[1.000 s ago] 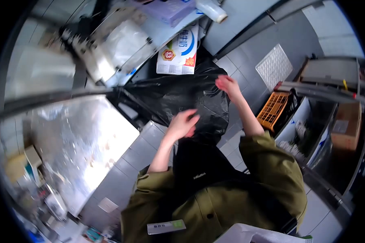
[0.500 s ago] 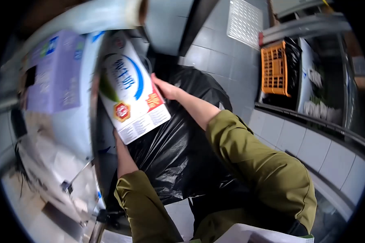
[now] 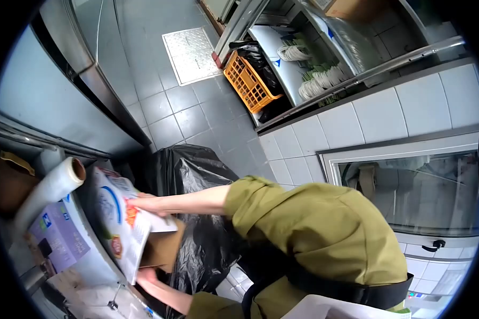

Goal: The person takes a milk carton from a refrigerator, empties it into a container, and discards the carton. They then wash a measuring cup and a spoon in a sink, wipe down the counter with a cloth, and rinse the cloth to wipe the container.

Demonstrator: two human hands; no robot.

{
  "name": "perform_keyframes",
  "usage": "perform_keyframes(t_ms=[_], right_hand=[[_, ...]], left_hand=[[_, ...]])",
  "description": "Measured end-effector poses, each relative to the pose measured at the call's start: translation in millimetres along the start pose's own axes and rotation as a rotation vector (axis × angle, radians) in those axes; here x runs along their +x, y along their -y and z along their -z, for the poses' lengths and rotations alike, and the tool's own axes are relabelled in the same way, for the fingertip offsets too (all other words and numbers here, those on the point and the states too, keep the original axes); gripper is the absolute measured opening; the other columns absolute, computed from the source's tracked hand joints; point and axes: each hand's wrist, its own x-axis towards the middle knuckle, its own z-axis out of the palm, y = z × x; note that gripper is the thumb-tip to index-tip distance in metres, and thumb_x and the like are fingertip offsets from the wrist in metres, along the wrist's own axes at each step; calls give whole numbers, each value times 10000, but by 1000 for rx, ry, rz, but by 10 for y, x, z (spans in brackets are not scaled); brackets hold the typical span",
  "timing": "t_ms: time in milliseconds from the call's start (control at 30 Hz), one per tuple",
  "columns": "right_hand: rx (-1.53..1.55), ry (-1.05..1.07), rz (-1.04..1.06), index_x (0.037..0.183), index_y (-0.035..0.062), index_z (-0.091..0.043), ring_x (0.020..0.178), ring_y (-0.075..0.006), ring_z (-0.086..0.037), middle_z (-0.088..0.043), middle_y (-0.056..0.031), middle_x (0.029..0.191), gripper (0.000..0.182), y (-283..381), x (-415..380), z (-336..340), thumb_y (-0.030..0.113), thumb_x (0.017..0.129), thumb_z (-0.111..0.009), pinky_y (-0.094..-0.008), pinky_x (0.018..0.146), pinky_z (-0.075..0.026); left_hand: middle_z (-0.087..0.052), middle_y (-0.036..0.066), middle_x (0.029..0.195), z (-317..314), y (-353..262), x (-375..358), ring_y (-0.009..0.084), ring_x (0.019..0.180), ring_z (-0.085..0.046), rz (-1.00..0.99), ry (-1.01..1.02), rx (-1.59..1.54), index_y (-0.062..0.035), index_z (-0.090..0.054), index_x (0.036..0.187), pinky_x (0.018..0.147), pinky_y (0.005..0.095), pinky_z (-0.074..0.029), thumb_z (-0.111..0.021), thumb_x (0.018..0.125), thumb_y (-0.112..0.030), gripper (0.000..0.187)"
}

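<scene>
A white milk carton box [image 3: 114, 220] with blue print leans tilted beside the counter, its brown cardboard inside [image 3: 162, 245] showing on the right. My right hand [image 3: 148, 203] lies on the box's upper right edge, its fingers partly hidden. Near the lower end of the same box, my left hand [image 3: 148, 277] touches its edge; blur hides the fingertips. A big black plastic bag [image 3: 194, 170] stands under and to the right of the box.
A purple box [image 3: 61, 236] and a roll of clear film [image 3: 56, 183] are on the left counter [image 3: 93, 260]. Past the grey tiled floor [image 3: 197, 114], an orange crate [image 3: 247, 82] stands by shelves with bundled white items [image 3: 322, 80]. A window [image 3: 410, 191] is at right.
The view has turned toward the right. The box has shifted left and down in view with both hands, and its brown inside now shows.
</scene>
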Motion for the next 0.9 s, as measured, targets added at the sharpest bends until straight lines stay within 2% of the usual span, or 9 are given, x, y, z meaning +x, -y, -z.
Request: perform_keyframes(t_ms=[100, 167, 233, 367, 400, 533, 633, 767, 900], right_hand=[[204, 80, -99, 1185, 6, -384, 907, -175, -567, -543, -113, 1071, 506, 144, -666, 128, 327, 810, -499, -293, 847, -427], [298, 8, -140, 1176, 15, -402, 927, -167, -561, -521, -117, 1116, 454, 274, -1224, 202, 313, 839, -464, -305, 844, -434], [329, -100, -55, 1129, 20, -448, 944, -180, -550, -531, -114, 1101, 446, 518, -1869, 285, 369, 852, -424, -288, 846, -426], [312, -308, -65, 1150, -30, -385, 951, -204, -544, -515, -154, 1090, 464, 1222, -3157, 639, 318, 845, -411, -311, 859, -427], [291, -372, -16, 1154, -35, -378, 948, -215, -543, -507, -159, 1094, 482, 1327, -3367, 820, 319, 830, -425, -317, 855, -429], [329, -557, 272, 1178, -40, -347, 972, -235, -524, -484, -171, 1103, 595, 1810, -3848, 1584, 361, 762, -489, -332, 851, -424], [400, -610, 440, 1178, -30, -351, 961, -244, -524, -483, -163, 1102, 622, 2384, -3933, 2340, 389, 743, -497, -331, 839, -427], [468, -811, 840, 1142, -12, -389, 919, -232, -537, -522, -148, 1045, 544, 3108, -3735, 3512, 357, 757, -497, -333, 830, -428], [513, -988, 1248, 1167, 50, -386, 1050, -235, -464, -467, -100, 1152, 443, 3492, -3638, 4628, 286, 799, -460, -364, 901, -380]], left_hand=[[-478, 111, 1162, 88, 118, -324, 264, 1069, -445, -4, 235, -8, -46, -401, 1189, 892, 411, -385, -518, 799, -363, 516], [-501, 108, 1126, -125, 245, -698, 246, 1025, -481, -212, 17, 189, -33, -422, 1163, 842, 358, -433, -525, 804, -330, 477], [-487, 103, 1137, -249, 478, -1104, 226, 1026, -474, -124, 61, 306, -50, -415, 1179, 859, 357, -405, -433, 853, -306, 414], [-488, 100, 1131, -746, 1134, -1735, 225, 1034, -468, 170, 429, 88, -28, -382, 1194, 854, 372, -408, -394, 869, -319, 436], [-476, 105, 1147, -1026, 1285, -1818, 226, 1047, -464, 260, 472, 51, -22, -369, 1202, 859, 367, -409, -409, 864, -324, 455], [-446, 129, 1184, -2589, 1840, -2120, 217, 1056, -478, 107, 783, 385, -13, -327, 1236, 860, 321, -420, -464, 849, -301, 502], [-466, 122, 1161, -3740, 2500, -1798, 194, 1024, -502, 157, 1009, 454, -18, -314, 1252, 841, 300, -430, -487, 839, -308, 534], [-489, 93, 1132, -5460, 3503, -1325, 136, 997, -499, 214, 1244, 616, -31, -362, 1236, 813, 253, -421, -484, 842, -288, 486], [-504, 79, 1113, -6848, 4433, -1214, 125, 992, -489, 266, 1444, 732, -42, -412, 1208, 820, 226, -390, -456, 849, -236, 410]])
